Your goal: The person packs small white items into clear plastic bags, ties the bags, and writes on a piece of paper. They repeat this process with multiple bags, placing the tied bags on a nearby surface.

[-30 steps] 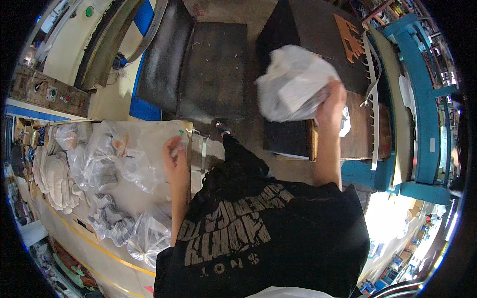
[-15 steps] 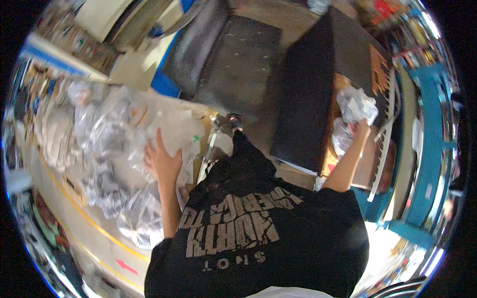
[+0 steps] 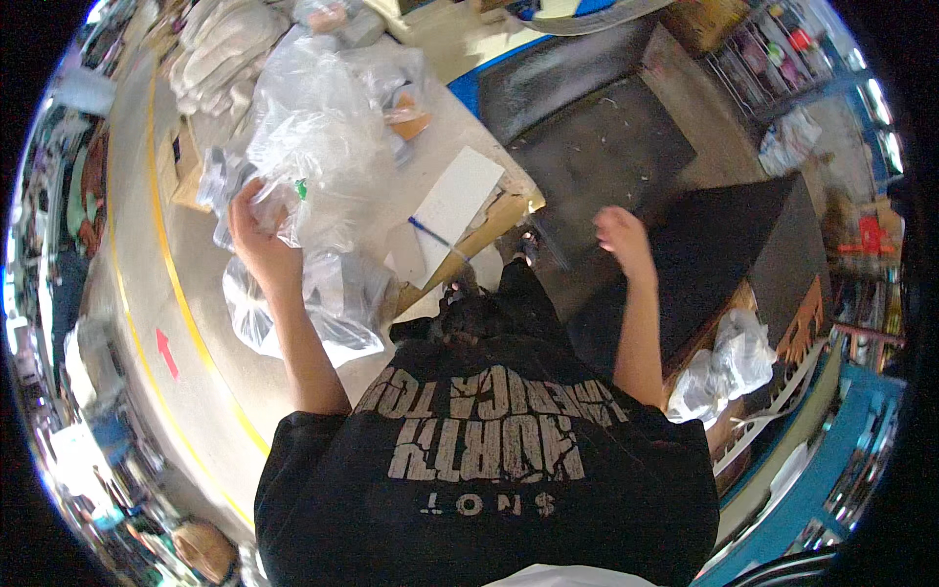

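Note:
My left hand (image 3: pixel 262 233) is closed on the near left edge of a large clear plastic bag (image 3: pixel 323 137) lying on the table; part of the film covers its fingertips. A small green piece (image 3: pixel 300 189) shows on the bag beside that hand. My right hand (image 3: pixel 623 238) hangs in the air between the table and a black box-like piece (image 3: pixel 724 225). Its fingers are curled in, a little blurred, and I see nothing in them. Below the left hand, another clear bag with greyish contents (image 3: pixel 323 303) sits at the table's near side.
On the table (image 3: pixel 430 186) lie a white sheet (image 3: pixel 465 196), a dark blue pen-like stick (image 3: pixel 427 231) and stacked beige cloth-like pieces (image 3: pixel 230 54). Crumpled white plastic bags (image 3: pixel 740 347) rest at the right. A yellow-lined floor (image 3: pixel 176 284) runs along the left, and blue racking (image 3: pixel 831 440) stands at the right.
The view has turned to the right. My right hand has left the white plastic bags and moved toward the middle, while my left hand has gone from spread fingers to gripping the clear bag.

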Action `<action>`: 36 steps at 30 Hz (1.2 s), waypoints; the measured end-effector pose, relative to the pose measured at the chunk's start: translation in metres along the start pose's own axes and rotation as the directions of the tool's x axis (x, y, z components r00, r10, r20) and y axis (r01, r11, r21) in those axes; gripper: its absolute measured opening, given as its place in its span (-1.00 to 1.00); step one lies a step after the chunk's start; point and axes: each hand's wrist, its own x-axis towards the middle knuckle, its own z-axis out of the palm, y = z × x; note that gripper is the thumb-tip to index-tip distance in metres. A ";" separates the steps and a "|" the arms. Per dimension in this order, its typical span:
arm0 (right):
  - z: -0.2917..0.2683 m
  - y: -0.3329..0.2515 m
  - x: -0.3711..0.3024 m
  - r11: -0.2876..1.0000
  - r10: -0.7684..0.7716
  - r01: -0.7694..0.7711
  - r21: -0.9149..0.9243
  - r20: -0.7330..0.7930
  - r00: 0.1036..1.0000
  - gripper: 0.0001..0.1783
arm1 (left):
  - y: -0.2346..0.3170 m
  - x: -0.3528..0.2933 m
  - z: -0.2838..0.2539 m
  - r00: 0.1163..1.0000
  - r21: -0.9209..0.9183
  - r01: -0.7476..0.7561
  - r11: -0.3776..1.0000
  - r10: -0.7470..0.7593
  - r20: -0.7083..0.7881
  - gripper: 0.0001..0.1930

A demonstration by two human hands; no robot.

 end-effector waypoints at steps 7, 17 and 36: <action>0.221 -0.045 -0.010 0.537 -0.183 0.586 -0.607 0.594 0.783 -0.67 | -0.041 -0.036 -0.018 0.972 0.297 -0.042 0.954 -0.030 0.235 -0.42; 0.206 -0.009 0.002 0.652 -0.121 0.539 -0.533 0.628 0.768 -0.68 | 0.015 -0.095 0.044 0.934 0.244 -0.037 0.969 -0.053 0.353 -0.59; 0.119 0.014 -0.035 0.877 -0.102 0.326 -0.352 0.527 0.844 -0.75 | -0.067 -0.101 0.135 0.466 0.498 0.244 0.832 -0.551 0.692 -0.01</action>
